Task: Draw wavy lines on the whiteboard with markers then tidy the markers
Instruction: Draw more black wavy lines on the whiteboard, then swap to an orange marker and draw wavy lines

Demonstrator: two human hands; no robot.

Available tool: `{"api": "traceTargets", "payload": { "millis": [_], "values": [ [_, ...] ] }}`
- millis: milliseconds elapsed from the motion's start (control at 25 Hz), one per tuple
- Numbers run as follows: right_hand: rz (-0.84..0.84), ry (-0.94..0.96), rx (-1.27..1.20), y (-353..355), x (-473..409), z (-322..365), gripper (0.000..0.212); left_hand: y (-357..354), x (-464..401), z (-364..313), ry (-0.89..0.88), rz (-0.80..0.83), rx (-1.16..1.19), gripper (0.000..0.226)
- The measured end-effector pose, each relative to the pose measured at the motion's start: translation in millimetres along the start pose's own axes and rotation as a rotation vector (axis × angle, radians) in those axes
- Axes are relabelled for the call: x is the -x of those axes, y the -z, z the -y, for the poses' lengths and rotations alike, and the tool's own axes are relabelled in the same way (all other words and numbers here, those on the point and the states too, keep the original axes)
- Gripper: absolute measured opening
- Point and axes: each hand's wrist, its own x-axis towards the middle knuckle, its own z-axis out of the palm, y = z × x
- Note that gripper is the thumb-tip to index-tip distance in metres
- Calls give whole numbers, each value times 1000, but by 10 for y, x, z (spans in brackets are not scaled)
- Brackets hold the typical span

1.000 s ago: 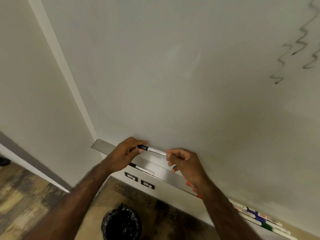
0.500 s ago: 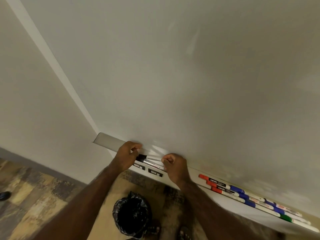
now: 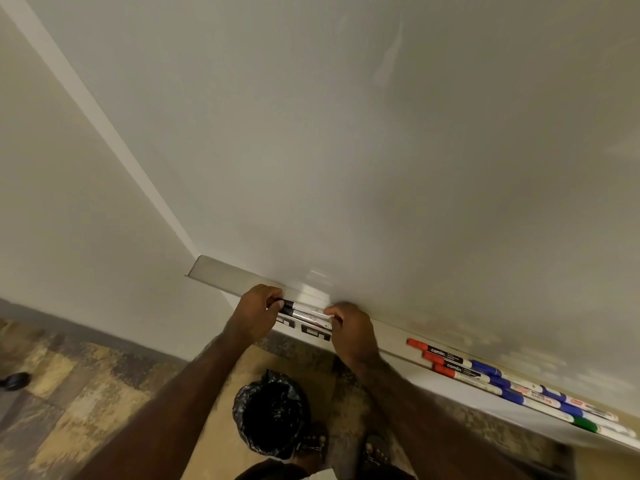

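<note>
Two black-capped white markers (image 3: 306, 310) lie side by side on the whiteboard's metal tray (image 3: 221, 276), near its left end. My left hand (image 3: 258, 308) pinches their capped ends and my right hand (image 3: 348, 329) pinches the other ends, both hands down on the tray. Farther right along the tray lie red-capped markers (image 3: 440, 358), blue-capped markers (image 3: 512, 386) and a green-capped marker (image 3: 585, 425) in rows. The whiteboard (image 3: 346, 150) fills the view above; no drawn lines show in this frame.
A bin lined with a black bag (image 3: 273, 419) stands on the floor below the tray, between my arms. My sandalled feet (image 3: 375, 455) are beside it. Two dark wall sockets (image 3: 315, 333) sit under the tray. A dark object (image 3: 14, 381) lies at the far left.
A second ago both hands held one black marker above the tray. They have lowered it beside the second black marker. The view tilted down, so the wavy lines left the frame.
</note>
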Motion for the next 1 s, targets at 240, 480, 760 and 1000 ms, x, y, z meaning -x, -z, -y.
{"api": "traceTargets", "payload": {
  "millis": [240,480,760,1000],
  "values": [
    [-8,37,-39,148,134,-99,28,-93,36,-56,-39,-87,-43,22],
    [-142,15,-39,682,484,-519,22,-454,130,-618,-240,-163,-54,24],
    [-194,-126,2,1421,906,-1110,15,-1398,338,-1504,-490,124,-152,34],
    [-203,-139,15,1932,1142,-1517,17,-1967,348,-1730,-558,212,-438,34]
  ]
}}
